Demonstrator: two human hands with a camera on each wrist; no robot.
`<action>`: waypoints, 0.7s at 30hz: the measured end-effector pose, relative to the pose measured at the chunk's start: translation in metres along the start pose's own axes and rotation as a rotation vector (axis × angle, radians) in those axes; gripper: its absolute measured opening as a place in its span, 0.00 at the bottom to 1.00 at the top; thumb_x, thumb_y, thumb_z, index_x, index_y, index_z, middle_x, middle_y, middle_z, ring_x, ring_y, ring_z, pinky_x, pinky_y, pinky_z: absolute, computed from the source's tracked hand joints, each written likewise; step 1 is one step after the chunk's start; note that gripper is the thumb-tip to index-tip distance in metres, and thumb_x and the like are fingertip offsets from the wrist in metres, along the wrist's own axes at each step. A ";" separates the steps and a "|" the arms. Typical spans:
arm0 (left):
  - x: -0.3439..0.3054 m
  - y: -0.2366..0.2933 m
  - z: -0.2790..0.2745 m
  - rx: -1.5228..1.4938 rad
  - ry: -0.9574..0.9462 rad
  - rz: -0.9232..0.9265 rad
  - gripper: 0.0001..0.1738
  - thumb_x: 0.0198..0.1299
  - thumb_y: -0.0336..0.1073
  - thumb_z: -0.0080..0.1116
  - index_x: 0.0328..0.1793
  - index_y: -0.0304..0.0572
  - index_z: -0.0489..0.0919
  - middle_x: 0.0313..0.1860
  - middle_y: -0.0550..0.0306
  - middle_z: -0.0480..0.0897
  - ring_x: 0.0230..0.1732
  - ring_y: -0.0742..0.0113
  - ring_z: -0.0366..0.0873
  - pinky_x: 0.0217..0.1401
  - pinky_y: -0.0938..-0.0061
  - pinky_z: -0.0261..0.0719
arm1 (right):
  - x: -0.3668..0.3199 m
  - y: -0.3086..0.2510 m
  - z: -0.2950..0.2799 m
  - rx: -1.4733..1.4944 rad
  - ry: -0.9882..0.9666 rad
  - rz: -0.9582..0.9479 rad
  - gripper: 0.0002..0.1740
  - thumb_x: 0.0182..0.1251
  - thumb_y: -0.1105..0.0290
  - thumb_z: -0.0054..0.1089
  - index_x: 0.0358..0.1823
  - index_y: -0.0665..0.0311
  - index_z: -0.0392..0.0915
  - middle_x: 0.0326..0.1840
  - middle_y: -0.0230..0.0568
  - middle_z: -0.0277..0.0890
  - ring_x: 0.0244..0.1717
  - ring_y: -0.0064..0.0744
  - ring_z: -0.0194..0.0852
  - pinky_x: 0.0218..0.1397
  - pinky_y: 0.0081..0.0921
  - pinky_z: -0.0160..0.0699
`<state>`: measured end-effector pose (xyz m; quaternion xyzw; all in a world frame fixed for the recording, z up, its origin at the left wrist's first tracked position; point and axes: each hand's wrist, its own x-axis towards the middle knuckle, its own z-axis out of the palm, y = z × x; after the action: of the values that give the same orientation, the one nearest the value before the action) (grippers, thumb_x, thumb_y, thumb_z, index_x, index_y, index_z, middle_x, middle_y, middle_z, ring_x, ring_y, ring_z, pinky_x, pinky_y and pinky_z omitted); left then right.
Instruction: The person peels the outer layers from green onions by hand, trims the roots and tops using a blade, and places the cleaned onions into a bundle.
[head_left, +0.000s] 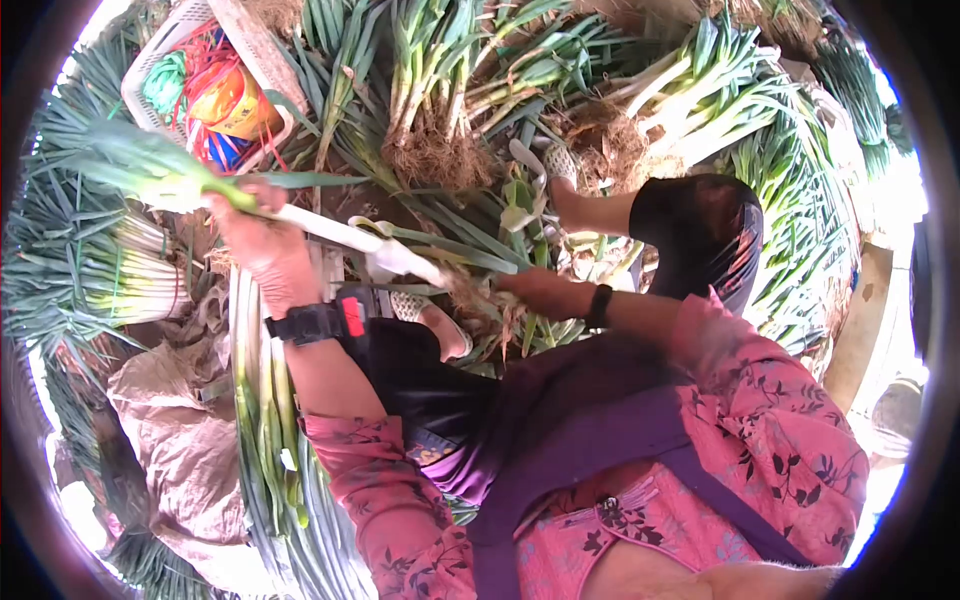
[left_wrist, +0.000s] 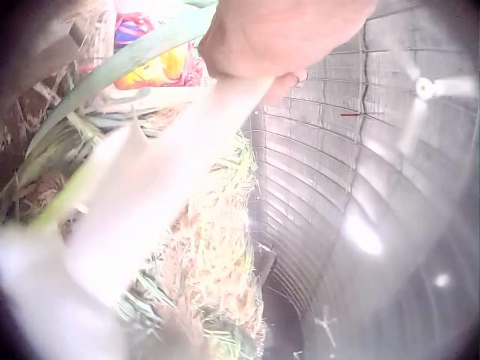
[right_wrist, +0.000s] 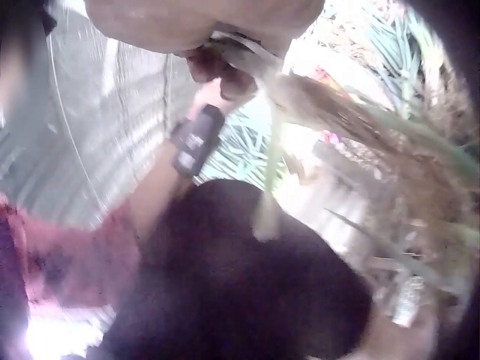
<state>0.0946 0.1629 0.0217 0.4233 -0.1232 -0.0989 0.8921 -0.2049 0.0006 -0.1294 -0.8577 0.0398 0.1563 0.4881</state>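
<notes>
A long leek (head_left: 340, 232) lies slantwise in the head view, its green leaves at the upper left and its brown roots toward the centre. The left hand (head_left: 262, 240) grips it where the white stalk turns green; in the left wrist view the fingers of the left hand (left_wrist: 281, 41) curl round the pale stalk (left_wrist: 165, 172). By the root end, the right hand (head_left: 545, 293) has curled fingers at a peeled green leaf (head_left: 450, 248). In the right wrist view the right hand (right_wrist: 210, 26) pinches a thin pale strip (right_wrist: 251, 49), with brown roots (right_wrist: 330, 105) beside it.
A white crate (head_left: 150, 100) with coloured ties stands at the upper left. Leek bundles (head_left: 140, 265) lie to the left, more with roots (head_left: 435, 160) at the top and right. Long leeks (head_left: 265, 400) and a crumpled brown sack (head_left: 180, 420) lie at the lower left.
</notes>
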 end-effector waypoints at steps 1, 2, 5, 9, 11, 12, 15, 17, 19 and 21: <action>0.001 0.007 -0.003 -0.052 -0.003 0.003 0.26 0.68 0.56 0.46 0.63 0.48 0.69 0.25 0.65 0.67 0.22 0.77 0.60 0.24 0.81 0.60 | -0.016 0.036 0.008 -0.229 -0.120 0.068 0.18 0.63 0.71 0.54 0.55 0.63 0.72 0.39 0.52 0.77 0.43 0.52 0.78 0.44 0.42 0.74; 0.007 0.013 -0.004 -0.109 -0.002 0.022 0.27 0.67 0.56 0.47 0.64 0.48 0.68 0.26 0.66 0.67 0.23 0.77 0.60 0.24 0.81 0.60 | -0.010 0.055 0.007 -0.234 -0.116 0.062 0.18 0.63 0.71 0.54 0.55 0.63 0.72 0.39 0.52 0.77 0.43 0.52 0.78 0.44 0.42 0.74; -0.002 0.008 -0.002 -0.060 0.028 0.001 0.31 0.65 0.59 0.49 0.65 0.46 0.68 0.26 0.66 0.64 0.24 0.77 0.58 0.25 0.81 0.59 | 0.001 0.052 -0.001 -0.251 0.009 -0.229 0.21 0.64 0.70 0.55 0.59 0.63 0.71 0.45 0.51 0.78 0.46 0.51 0.78 0.51 0.39 0.76; 0.000 -0.010 -0.003 -0.084 -0.126 -0.041 0.33 0.62 0.61 0.51 0.64 0.44 0.70 0.25 0.67 0.62 0.24 0.77 0.56 0.25 0.82 0.58 | 0.056 -0.092 -0.079 0.457 0.183 -0.248 0.19 0.70 0.66 0.53 0.60 0.64 0.71 0.56 0.45 0.74 0.48 0.34 0.77 0.52 0.31 0.77; 0.000 -0.021 -0.002 -0.225 -0.279 -0.105 0.33 0.65 0.58 0.49 0.64 0.38 0.70 0.24 0.68 0.60 0.24 0.77 0.56 0.23 0.82 0.57 | 0.087 -0.116 -0.089 0.598 0.158 -0.328 0.19 0.72 0.66 0.52 0.61 0.64 0.70 0.58 0.43 0.74 0.48 0.28 0.77 0.51 0.28 0.78; -0.001 -0.024 0.002 -0.225 -0.278 -0.110 0.33 0.65 0.58 0.49 0.64 0.38 0.70 0.24 0.68 0.60 0.24 0.77 0.56 0.23 0.82 0.57 | 0.108 -0.120 -0.088 0.489 0.170 -0.523 0.20 0.73 0.63 0.50 0.61 0.65 0.71 0.54 0.42 0.76 0.44 0.27 0.77 0.48 0.26 0.78; -0.002 -0.024 0.010 -0.519 -0.371 -0.245 0.31 0.70 0.51 0.44 0.62 0.26 0.68 0.24 0.66 0.60 0.22 0.77 0.56 0.20 0.82 0.58 | 0.111 -0.116 -0.085 0.367 0.039 -0.632 0.23 0.75 0.58 0.47 0.61 0.66 0.71 0.46 0.40 0.77 0.38 0.23 0.76 0.44 0.24 0.77; 0.003 -0.017 0.008 -0.611 -0.387 -0.289 0.31 0.71 0.51 0.43 0.62 0.24 0.67 0.24 0.65 0.60 0.22 0.77 0.57 0.20 0.82 0.59 | 0.074 -0.133 -0.091 0.502 -0.120 -0.421 0.27 0.76 0.51 0.42 0.52 0.69 0.76 0.32 0.35 0.73 0.34 0.21 0.69 0.38 0.23 0.71; 0.004 -0.017 0.011 -0.738 -0.421 -0.346 0.31 0.72 0.49 0.41 0.61 0.19 0.66 0.23 0.63 0.60 0.21 0.76 0.58 0.20 0.82 0.62 | 0.077 -0.118 -0.078 0.530 -0.042 -0.492 0.26 0.76 0.50 0.42 0.47 0.70 0.77 0.29 0.34 0.70 0.30 0.21 0.66 0.34 0.24 0.68; 0.006 -0.020 0.010 -0.746 -0.398 -0.368 0.31 0.72 0.49 0.41 0.61 0.19 0.66 0.24 0.64 0.61 0.20 0.76 0.57 0.20 0.82 0.62 | 0.065 -0.114 -0.069 0.612 0.095 -0.489 0.26 0.77 0.53 0.41 0.37 0.72 0.76 0.27 0.38 0.67 0.28 0.23 0.60 0.33 0.29 0.66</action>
<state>0.0958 0.1413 0.0132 0.0608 -0.1711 -0.3726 0.9101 -0.1023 0.0066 -0.0220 -0.6630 -0.0985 -0.0236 0.7417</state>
